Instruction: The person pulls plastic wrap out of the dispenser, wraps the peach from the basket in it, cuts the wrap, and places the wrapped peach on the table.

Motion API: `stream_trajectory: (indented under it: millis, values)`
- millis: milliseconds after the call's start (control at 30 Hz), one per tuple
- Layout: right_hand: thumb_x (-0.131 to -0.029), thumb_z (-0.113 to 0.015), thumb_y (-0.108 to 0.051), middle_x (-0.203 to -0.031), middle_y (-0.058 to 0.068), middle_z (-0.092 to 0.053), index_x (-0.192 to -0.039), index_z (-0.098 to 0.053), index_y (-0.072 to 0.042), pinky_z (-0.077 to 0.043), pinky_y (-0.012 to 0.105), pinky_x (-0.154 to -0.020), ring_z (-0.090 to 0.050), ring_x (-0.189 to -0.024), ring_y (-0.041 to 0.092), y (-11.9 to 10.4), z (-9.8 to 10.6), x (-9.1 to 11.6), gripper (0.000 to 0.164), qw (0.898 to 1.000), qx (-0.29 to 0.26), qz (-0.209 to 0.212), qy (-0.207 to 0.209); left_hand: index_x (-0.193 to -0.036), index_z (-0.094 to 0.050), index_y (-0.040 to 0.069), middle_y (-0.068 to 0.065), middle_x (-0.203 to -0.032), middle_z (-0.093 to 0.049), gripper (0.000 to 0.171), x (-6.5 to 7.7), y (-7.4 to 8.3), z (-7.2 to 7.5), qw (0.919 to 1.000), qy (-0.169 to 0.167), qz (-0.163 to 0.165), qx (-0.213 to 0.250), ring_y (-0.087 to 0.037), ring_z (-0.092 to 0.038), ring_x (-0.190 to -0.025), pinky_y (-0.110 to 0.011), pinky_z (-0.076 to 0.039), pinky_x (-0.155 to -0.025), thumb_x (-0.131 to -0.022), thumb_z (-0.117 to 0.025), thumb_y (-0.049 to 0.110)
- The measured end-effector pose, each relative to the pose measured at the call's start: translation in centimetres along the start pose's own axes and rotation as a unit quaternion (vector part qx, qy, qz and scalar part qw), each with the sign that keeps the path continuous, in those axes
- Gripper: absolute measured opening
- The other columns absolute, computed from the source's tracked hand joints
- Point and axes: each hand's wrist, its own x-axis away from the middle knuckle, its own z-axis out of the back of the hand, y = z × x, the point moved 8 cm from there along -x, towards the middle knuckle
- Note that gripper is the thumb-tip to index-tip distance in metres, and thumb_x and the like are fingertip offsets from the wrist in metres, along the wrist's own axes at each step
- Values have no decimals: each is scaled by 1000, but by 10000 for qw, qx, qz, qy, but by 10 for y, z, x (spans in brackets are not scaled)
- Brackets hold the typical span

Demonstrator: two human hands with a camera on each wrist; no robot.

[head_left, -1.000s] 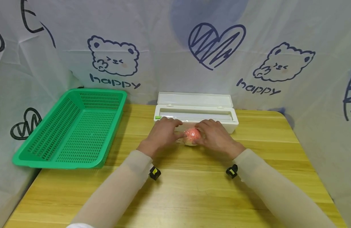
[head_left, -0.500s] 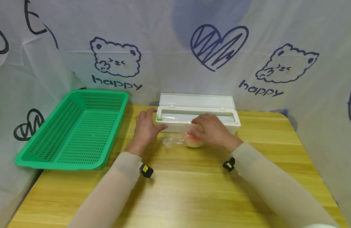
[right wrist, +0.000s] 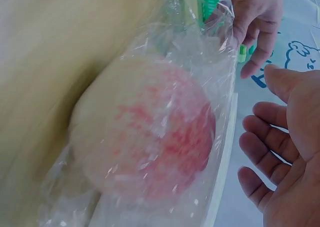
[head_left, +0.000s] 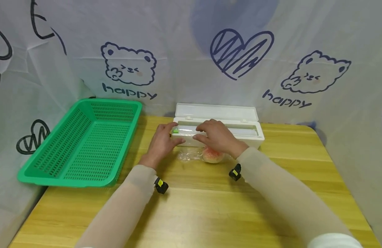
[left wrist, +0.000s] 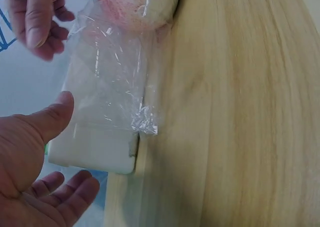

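Observation:
A pink and cream peach (head_left: pixel 212 156) sits on the table in front of a white cling film dispenser (head_left: pixel 253 142), with clear cling film (left wrist: pixel 112 82) over it and spreading to its left. At the dispenser's left end, near the small green slider (head_left: pixel 176 131), is my left hand (head_left: pixel 161 142), its thumb and fingers spread apart. My right hand (head_left: pixel 219 137) hovers over the middle of the dispenser, just beyond the peach, with loosely bent fingers. In the right wrist view the right fingers hold nothing. The dispenser's lid (head_left: pixel 215 111) stands raised, showing the white roll (head_left: pixel 242 132) inside.
A green plastic basket (head_left: pixel 85 151) stands at the left of the wooden table (head_left: pixel 191 213). A white cloth wall (head_left: pixel 184 69) with blue drawings closes off the back, and more cloth hangs at both sides.
Both hands were around the wrapped peach. The left hand has let go and moved left to the dispenser's end; the right has come off the peach and moved left over the dispenser.

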Motion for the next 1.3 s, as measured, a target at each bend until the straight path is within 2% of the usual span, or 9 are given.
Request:
stream_trajectory:
  millis: [167, 367, 533, 700, 867, 1000, 1067, 1167, 1300]
  values:
    - [-107, -64, -38, -126, 9, -74, -131, -72, -7, -49, 50, -109, -66, -120, 29, -9, -4, -13, 40, 10000, 1, 35, -69, -153, -55, 17, -18, -145, -52, 62, -2, 1, -1, 9994, 95, -246, -224, -32, -60, -116, -48, -52, -104, -98, -77, 33]
    - [-106, -66, -32, -122, 9, -76, -128, -74, -7, -52, 47, -105, -68, -115, 28, -19, -7, -27, 35, 9999, 69, 135, -53, -151, -59, 18, -18, -131, -59, 57, -4, -1, 3, 9986, 173, -321, -389, -31, -67, -105, -45, -57, -94, -98, -77, 28]
    - [-106, -66, -31, -120, 7, -76, -126, -75, -8, -53, 46, -103, -69, -112, 27, -24, -10, -38, 31, 9998, 71, 192, -18, -151, -58, 18, -18, -126, -59, 56, -5, -2, 3, 9980, 157, -372, -477, -30, -66, -100, -44, -58, -90, -99, -77, 24]
    - [-106, -66, -28, -122, 8, -76, -129, -74, -8, -52, 46, -105, -69, -116, 28, -34, -14, -48, 32, 9997, 45, 233, -29, -151, -58, 16, -18, -123, -60, 55, -5, -1, 5, 9967, 170, -543, -573, -28, -63, -94, -43, -56, -86, -99, -76, 20]
    - [-108, -63, -31, -125, 6, -75, -135, -72, -11, -50, 47, -109, -68, -119, 28, -41, -21, -57, 35, 9995, 255, 140, -128, -151, -57, 14, -19, -118, -61, 59, -6, 3, 6, 9964, -68, -651, -542, -29, -60, -92, -43, -53, -83, -96, -77, 16]
    - [-109, -60, -32, -114, 4, -77, -131, -74, -14, -51, 48, -106, -68, -112, 28, -43, -26, -61, 32, 9991, 399, 58, -145, -151, -56, 12, -18, -118, -61, 68, -8, 6, 4, 9963, -280, -670, -465, -31, -57, -98, -45, -51, -88, -91, -84, 25]
    - [-109, -60, -31, -107, 3, -77, -125, -77, -15, -52, 49, -103, -69, -107, 27, -44, -28, -63, 28, 9990, 428, 53, -129, -150, -57, 12, -17, -118, -63, 70, -10, 5, 3, 9958, -210, -728, -512, -32, -57, -102, -46, -51, -92, -90, -86, 31]
    - [-109, -60, -28, -102, 3, -77, -115, -79, -14, -53, 48, -101, -69, -103, 27, -45, -29, -65, 25, 9989, 451, 57, -93, -147, -59, 12, -18, -117, -63, 65, -10, 3, 3, 9946, 95, -808, -643, -33, -59, -100, -48, -53, -92, -91, -84, 34]
    - [-108, -62, -27, -96, 2, -77, -109, -80, -14, -54, 45, -99, -69, -97, 25, -45, -30, -67, 22, 9987, 514, 53, -24, -146, -62, 15, -17, -114, -63, 60, -10, 1, 4, 9926, 363, -865, -767, -32, -61, -94, -49, -54, -88, -93, -83, 34]
